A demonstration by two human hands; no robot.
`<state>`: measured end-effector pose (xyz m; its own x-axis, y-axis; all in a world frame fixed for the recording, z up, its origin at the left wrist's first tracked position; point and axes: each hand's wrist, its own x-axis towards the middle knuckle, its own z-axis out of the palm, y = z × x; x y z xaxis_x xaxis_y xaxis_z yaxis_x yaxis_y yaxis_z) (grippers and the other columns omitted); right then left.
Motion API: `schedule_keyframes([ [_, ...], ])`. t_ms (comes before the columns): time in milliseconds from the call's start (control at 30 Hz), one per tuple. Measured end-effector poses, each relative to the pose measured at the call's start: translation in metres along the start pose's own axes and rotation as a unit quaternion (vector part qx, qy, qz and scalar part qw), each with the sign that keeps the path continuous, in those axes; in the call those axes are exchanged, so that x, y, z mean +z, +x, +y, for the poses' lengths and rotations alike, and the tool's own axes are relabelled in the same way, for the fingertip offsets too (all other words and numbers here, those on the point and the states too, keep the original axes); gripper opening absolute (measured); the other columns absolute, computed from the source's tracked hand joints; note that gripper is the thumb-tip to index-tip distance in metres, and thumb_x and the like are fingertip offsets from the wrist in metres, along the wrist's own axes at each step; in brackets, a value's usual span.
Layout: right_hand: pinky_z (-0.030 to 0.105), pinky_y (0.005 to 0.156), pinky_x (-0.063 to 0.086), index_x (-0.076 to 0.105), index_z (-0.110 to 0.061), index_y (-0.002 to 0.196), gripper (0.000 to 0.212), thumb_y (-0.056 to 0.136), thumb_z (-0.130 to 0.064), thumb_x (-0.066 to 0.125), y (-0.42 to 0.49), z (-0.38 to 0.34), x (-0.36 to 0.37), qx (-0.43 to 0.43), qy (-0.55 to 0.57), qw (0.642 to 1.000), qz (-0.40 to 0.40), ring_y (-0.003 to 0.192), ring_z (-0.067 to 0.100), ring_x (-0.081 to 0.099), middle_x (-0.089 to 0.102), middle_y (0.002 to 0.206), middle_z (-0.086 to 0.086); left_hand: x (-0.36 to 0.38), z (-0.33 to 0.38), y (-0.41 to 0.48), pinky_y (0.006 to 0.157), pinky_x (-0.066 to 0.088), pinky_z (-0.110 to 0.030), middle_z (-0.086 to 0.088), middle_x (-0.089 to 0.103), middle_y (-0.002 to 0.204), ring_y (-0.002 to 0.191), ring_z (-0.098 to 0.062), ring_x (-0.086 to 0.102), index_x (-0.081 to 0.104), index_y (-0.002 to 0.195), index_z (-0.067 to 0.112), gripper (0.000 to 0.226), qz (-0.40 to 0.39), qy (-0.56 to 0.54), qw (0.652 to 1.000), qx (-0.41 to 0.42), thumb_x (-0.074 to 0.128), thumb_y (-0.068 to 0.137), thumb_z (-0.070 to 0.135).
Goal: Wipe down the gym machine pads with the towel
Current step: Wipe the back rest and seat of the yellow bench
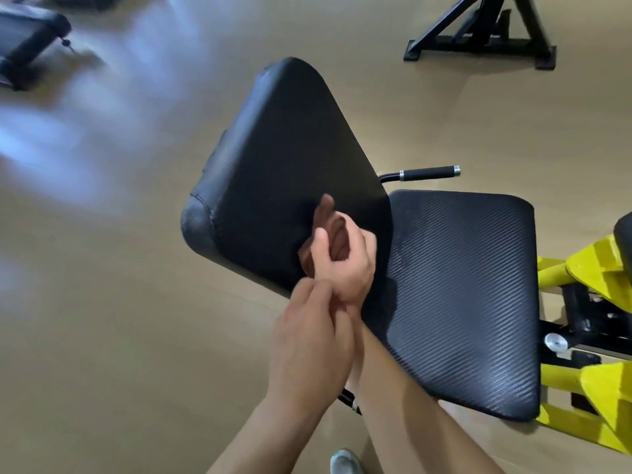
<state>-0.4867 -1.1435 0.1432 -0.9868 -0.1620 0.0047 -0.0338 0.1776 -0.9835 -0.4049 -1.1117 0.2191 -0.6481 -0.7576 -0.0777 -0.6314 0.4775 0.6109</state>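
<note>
Near centre: both hands over the back pad (pixel 290 172).
Right hand (pixel 342 258): fingers curled, nothing visibly held.
Left hand (pixel 307 340): fingers pinching right wrist.

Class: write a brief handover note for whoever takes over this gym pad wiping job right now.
Right hand: closed around a bunched brown towel, pressed on the smooth black back pad, lower area.
Left hand: fingers curled at the right wrist, grip unclear, no towel.
Ribbed black seat pad: untouched by either hand.
Done: cannot tell; no wipe marks show.
Left: finish the back pad, then the seat pad.
</note>
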Motion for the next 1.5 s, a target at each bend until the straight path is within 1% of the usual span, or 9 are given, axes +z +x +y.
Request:
schedule_keyframes([
  [200,0.038,0.100,0.046,0.063,-0.037,0.130,0.044,0.090,-0.054,0.060,0.020,0.103,-0.027,0.172,-0.101,0.980,-0.012,0.113,0.017,0.054,0.053,0.115,-0.009,0.058,-0.008,0.003,0.099,0.050,-0.035,0.009,0.060,0.129,0.112,-0.012,0.058,0.058,0.130,0.026,0.034,-0.191,-0.046,0.973,-0.117,0.048,0.097,0.024],
  [367,0.044,0.104,0.044,0.060,-0.029,0.133,0.050,0.095,-0.060,0.050,0.023,0.148,-0.042,0.271,-0.148,0.951,-0.010,0.118,0.031,0.057,0.060,0.125,0.005,0.083,-0.016,-0.007,0.099,0.043,-0.028,0.001,0.054,0.145,0.121,-0.017,0.054,0.043,0.149,0.025,0.051,-0.316,-0.128,0.916,-0.210,0.047,0.099,0.034],
  [467,0.045,0.104,0.046,0.065,-0.026,0.125,0.049,0.095,-0.060,0.048,0.015,0.149,-0.047,0.296,-0.129,0.946,-0.018,0.114,0.031,0.062,0.069,0.119,0.003,0.069,-0.022,-0.012,0.085,0.046,-0.020,0.009,0.064,0.123,0.101,-0.004,0.059,0.057,0.132,0.027,0.034,-0.291,-0.158,0.920,-0.209,0.051,0.099,0.035],
  [567,0.046,0.100,0.051,0.069,-0.029,0.114,0.044,0.088,-0.061,0.054,0.001,0.118,-0.049,0.312,-0.103,0.945,-0.007,0.104,0.027,0.065,0.072,0.110,0.000,0.033,-0.020,-0.011,0.088,0.055,-0.028,0.017,0.067,0.099,0.093,-0.002,0.063,0.063,0.113,0.031,0.019,-0.209,-0.159,0.946,-0.188,0.052,0.099,0.033],
  [867,0.032,0.083,0.046,0.067,-0.030,0.118,0.033,0.091,-0.050,0.064,-0.010,-0.094,0.000,0.183,0.015,0.979,-0.087,0.103,0.020,0.064,0.067,0.112,-0.001,-0.105,0.018,-0.007,0.069,0.050,-0.017,0.017,0.064,0.091,0.086,-0.001,0.060,0.067,0.090,0.034,0.017,0.023,-0.153,0.988,-0.026,0.055,0.097,0.025],
  [1067,0.002,0.075,0.042,0.065,-0.030,0.126,0.037,0.090,-0.037,0.071,-0.062,-0.158,0.001,-0.024,0.035,0.983,-0.180,0.097,-0.001,0.059,0.053,0.110,-0.006,-0.142,-0.001,-0.025,0.050,0.048,-0.027,-0.006,0.057,0.065,0.057,-0.020,0.055,0.061,0.083,0.008,0.022,0.116,-0.466,0.863,-0.154,0.046,0.099,0.007],
  [1167,0.001,0.080,0.042,0.063,-0.024,0.129,0.043,0.088,-0.027,0.076,-0.074,-0.139,-0.004,-0.114,0.015,0.978,-0.175,0.103,0.000,0.058,0.048,0.115,-0.003,-0.131,-0.013,-0.027,0.052,0.047,-0.028,-0.008,0.059,0.072,0.060,-0.018,0.057,0.060,0.095,0.006,0.018,0.106,-0.505,0.817,-0.259,0.046,0.101,0.014],
  [1267,0.000,0.081,0.041,0.059,-0.024,0.132,0.044,0.090,-0.023,0.075,-0.073,-0.121,-0.013,-0.099,0.006,0.981,-0.164,0.105,-0.005,0.055,0.048,0.119,-0.001,-0.110,-0.013,-0.032,0.058,0.050,-0.030,-0.007,0.064,0.088,0.076,-0.020,0.062,0.059,0.108,0.013,0.015,0.059,-0.526,0.777,-0.342,0.048,0.104,0.022],
  [1500,0.033,0.089,0.056,0.053,-0.037,0.127,0.041,0.091,-0.035,0.072,-0.066,-0.103,-0.054,-0.015,-0.127,0.954,-0.272,0.099,0.002,0.057,0.050,0.118,-0.002,-0.088,0.002,-0.042,0.068,0.062,-0.034,-0.013,0.076,0.106,0.093,-0.027,0.074,0.066,0.121,0.012,0.044,0.005,-0.611,0.657,-0.442,0.053,0.100,0.049],
])
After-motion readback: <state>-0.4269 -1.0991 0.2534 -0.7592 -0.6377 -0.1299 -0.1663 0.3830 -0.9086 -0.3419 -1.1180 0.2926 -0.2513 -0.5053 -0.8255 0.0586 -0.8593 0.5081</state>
